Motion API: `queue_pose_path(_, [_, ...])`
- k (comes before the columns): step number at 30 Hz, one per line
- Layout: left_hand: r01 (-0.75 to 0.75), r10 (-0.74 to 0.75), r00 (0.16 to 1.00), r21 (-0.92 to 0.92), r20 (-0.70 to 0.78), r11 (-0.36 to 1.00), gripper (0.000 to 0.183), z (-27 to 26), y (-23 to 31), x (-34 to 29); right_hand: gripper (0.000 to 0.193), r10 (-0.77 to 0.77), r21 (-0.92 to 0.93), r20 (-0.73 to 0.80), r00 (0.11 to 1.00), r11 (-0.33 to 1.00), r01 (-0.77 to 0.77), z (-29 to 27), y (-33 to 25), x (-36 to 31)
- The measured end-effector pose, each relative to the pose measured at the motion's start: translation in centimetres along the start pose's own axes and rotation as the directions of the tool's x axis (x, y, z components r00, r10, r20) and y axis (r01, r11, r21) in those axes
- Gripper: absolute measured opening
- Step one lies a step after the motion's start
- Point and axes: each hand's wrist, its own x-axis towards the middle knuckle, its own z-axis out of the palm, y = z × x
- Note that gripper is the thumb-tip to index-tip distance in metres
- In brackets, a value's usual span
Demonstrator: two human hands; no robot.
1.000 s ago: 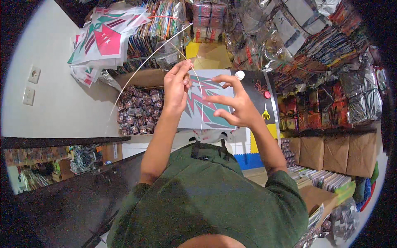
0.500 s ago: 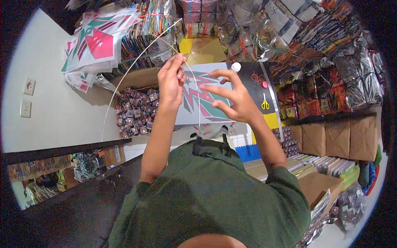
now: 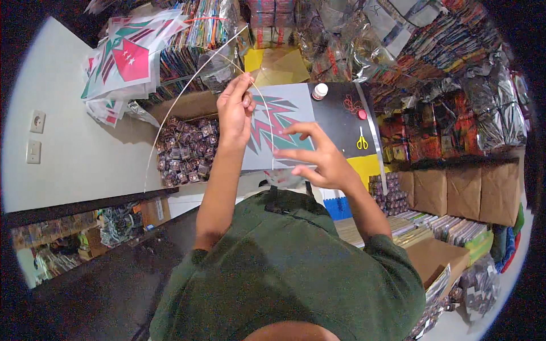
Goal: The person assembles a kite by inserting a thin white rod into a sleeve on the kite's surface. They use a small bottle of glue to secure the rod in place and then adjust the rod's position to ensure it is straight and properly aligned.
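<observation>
My left hand (image 3: 236, 108) is raised over the table, its thumb and fingertips pinching a thin pale stick frame (image 3: 264, 102). One stick of the frame bows in a long arc to the lower left; another curves down past the fingers toward my lap. Close to that lower end is my right hand (image 3: 319, 159), fingers spread and nothing gripped in them. Beneath both hands lies a grey sheet (image 3: 302, 98) with a jagged pink and green pattern, partly hidden by my hands.
On the black tabletop are a white bottle (image 3: 319, 91), red string (image 3: 354, 105) and yellow-handled scissors (image 3: 362, 142). A carton of small wrapped items (image 3: 187, 150) stands left. Printed sheets (image 3: 128, 59) hang at the back left. Stacked packages (image 3: 449, 51) and brown parcels (image 3: 462, 195) line the right.
My right hand has lowered beside the hanging stick, its fingers still apart. My left hand keeps its pinch on the stick frame. The whole view has shifted slightly.
</observation>
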Motion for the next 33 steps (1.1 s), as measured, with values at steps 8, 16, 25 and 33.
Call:
queue_pose_path(8, [-0.012, 0.011, 1.0, -0.037, -0.021, 0.999, 0.015, 3.1, -3.5, 1.4, 0.035, 0.018, 0.099, 0.058, 0.998, 0.995, -0.024, -3.3, 2.3, -2.8])
queue_pose_path(16, [-0.021, 0.021, 0.998, -0.011, -0.064, 1.0, 0.013, 7.8, -6.9, 2.4, 0.031, -0.008, 0.227, 0.047, 0.999, 0.974, -0.003, -8.6, 6.9, -5.5])
queue_pose_path(25, [0.315, -0.372, 0.913, 0.29, 0.165, 0.903, 0.015, 8.6, -10.4, -0.8, 0.034, 0.292, 0.262, -0.504, 0.813, 0.948, -0.179, -16.6, 15.5, -3.3])
queue_pose_path(33, [0.448, -0.62, 0.747, 0.508, 0.24, 0.736, 0.022, 8.1, -13.0, -5.3, 0.075, 0.65, 0.61, 0.121, 0.75, 0.547, -0.573, -15.8, 25.9, -0.7])
